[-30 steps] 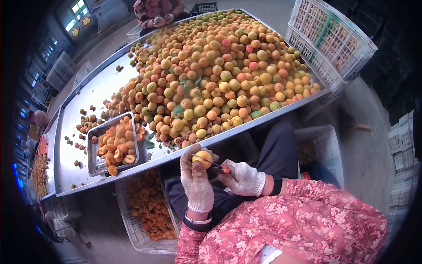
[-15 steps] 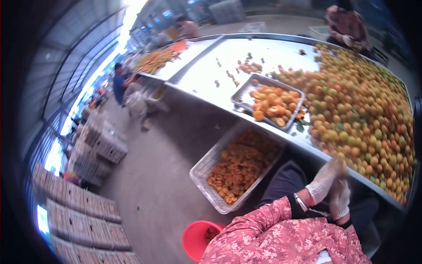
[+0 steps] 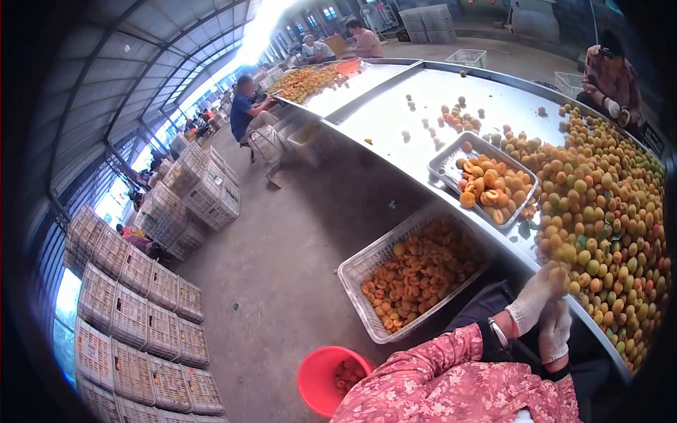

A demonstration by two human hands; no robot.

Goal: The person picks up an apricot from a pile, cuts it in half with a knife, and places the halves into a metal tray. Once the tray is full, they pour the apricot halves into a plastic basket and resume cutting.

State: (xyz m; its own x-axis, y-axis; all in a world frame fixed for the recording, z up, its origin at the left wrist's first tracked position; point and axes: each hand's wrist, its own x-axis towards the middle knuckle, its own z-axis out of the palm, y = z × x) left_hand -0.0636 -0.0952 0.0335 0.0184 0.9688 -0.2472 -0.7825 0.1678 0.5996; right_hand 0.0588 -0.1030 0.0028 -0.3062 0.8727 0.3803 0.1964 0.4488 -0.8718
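My left hand (image 3: 530,304), in a white knit glove, is closed at the table's near edge around what looks like an apricot (image 3: 558,279). Just below it, pressed close, is my gloved right hand (image 3: 555,330); its fingers are bent in and what they hold is hidden. A big heap of apricots (image 3: 606,233) covers the right side of the metal table (image 3: 384,116), beside both hands. Farther left on the table, a metal tray (image 3: 443,169) holds opened orange apricot halves (image 3: 490,185).
Below the table edge stands a white plastic crate (image 3: 360,299) of apricot halves. A red bucket (image 3: 314,381) with brownish bits sits by my left sleeve. Stacked crates (image 3: 134,324) line the left. Co-workers sit across the table (image 3: 612,84) and farther off (image 3: 248,113).
My view has turned left, so the table, tray and crate appear farther right. Both hands stay together at the table edge, and the picture is sharper.
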